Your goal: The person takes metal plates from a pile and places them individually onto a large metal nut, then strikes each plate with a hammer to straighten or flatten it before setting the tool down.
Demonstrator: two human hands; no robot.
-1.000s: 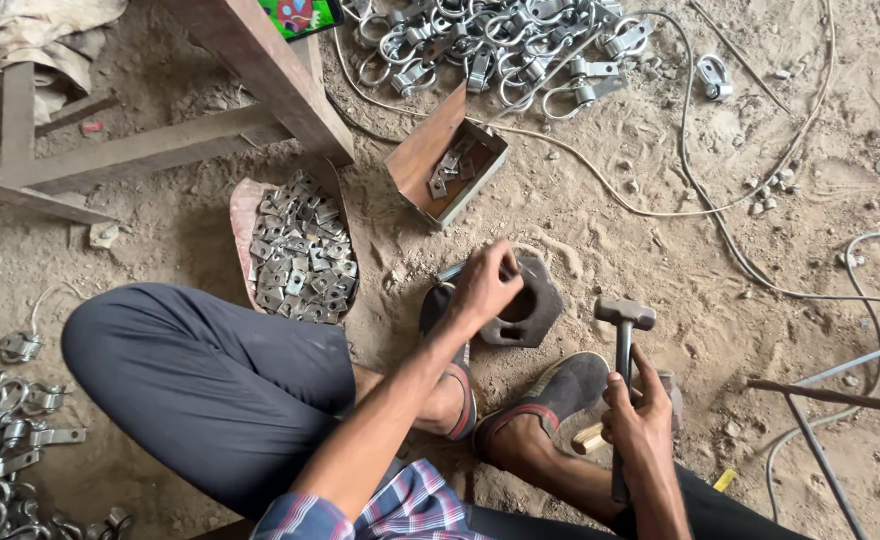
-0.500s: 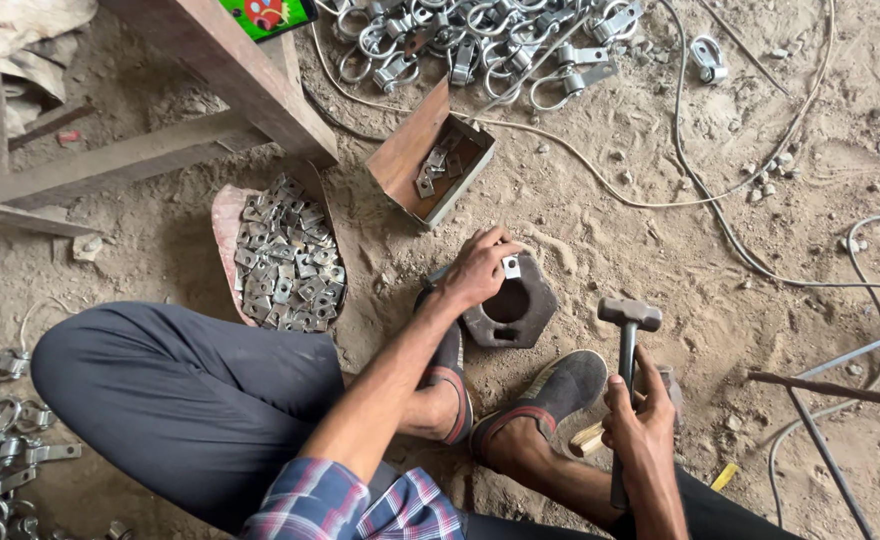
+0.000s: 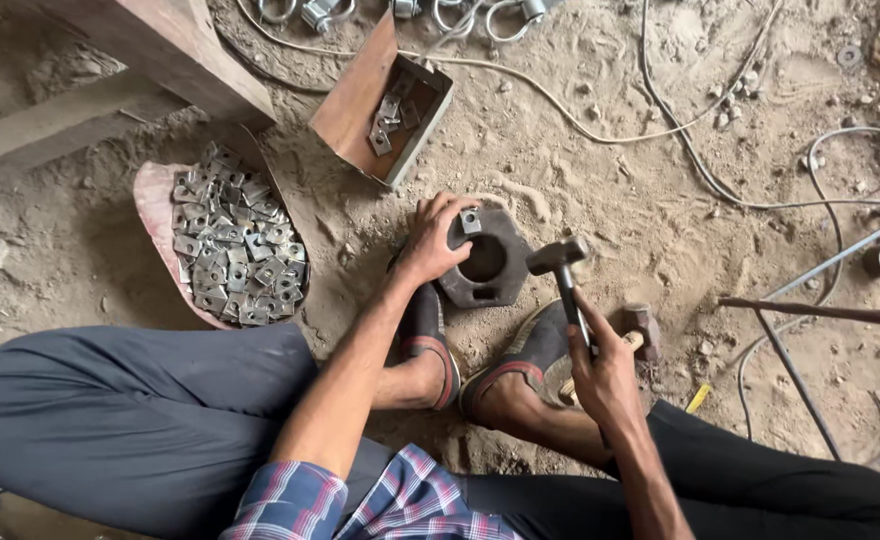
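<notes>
Open sandy floor [image 3: 600, 215] right of and beyond hexagonal metal block [image 3: 490, 262]: free passage there. Left hand [image 3: 430, 238] covers block's left edge; hammer [image 3: 563, 275] in right hand [image 3: 605, 375] hangs just right of it. Near side closed by shoes [image 3: 520, 355]. Left: tray of metal plates [image 3: 230, 250], wooden beam [image 3: 160, 45]. Beyond: open box [image 3: 385, 100]. Cables [image 3: 720, 170], rods [image 3: 810, 310] clutter far right.

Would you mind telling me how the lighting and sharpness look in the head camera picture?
Head view: soft, even daylight with faint shadows and no glare; the left hand on the hexagonal metal block and the right hand holding the hammer are sharp; edges look slightly stretched by the wide lens.
</notes>
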